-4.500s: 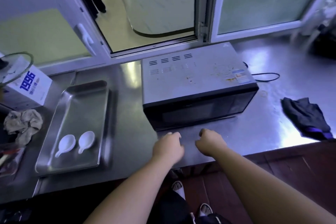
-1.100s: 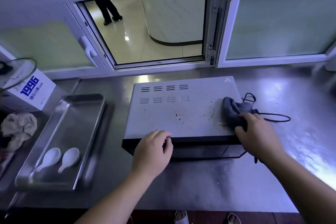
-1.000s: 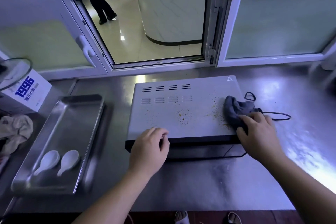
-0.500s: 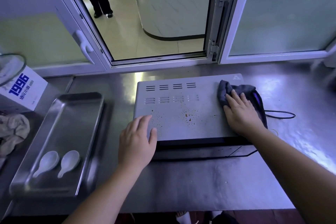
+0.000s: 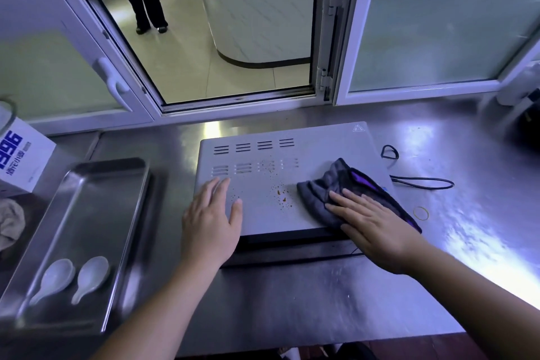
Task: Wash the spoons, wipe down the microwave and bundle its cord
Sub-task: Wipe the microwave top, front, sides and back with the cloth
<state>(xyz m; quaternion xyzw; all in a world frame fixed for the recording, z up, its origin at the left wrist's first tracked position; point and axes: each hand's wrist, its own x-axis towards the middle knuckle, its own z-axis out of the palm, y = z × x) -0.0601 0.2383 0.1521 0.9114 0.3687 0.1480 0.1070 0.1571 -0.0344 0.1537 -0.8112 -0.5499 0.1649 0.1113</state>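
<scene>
Shiny steel counter (image 5: 292, 295) runs under an open window (image 5: 210, 47). I see the microwave (image 5: 277, 161) sitting in the middle of the counter, with little brown spots (image 5: 282, 199) on its gray top. The left hand (image 5: 209, 222) lies flat on that top near the front left corner, fingers straight and a bit spread. The right hand (image 5: 371, 225) is flat too, and it presses a dark gray cloth (image 5: 330, 184) onto the right side of the top. The black cord (image 5: 423, 183) lies loose on the counter just right of the microwave. Two white spoons (image 5: 90, 275) lie side by side in a steel tray (image 5: 96, 190) on the left, well apart from both hands.
</scene>
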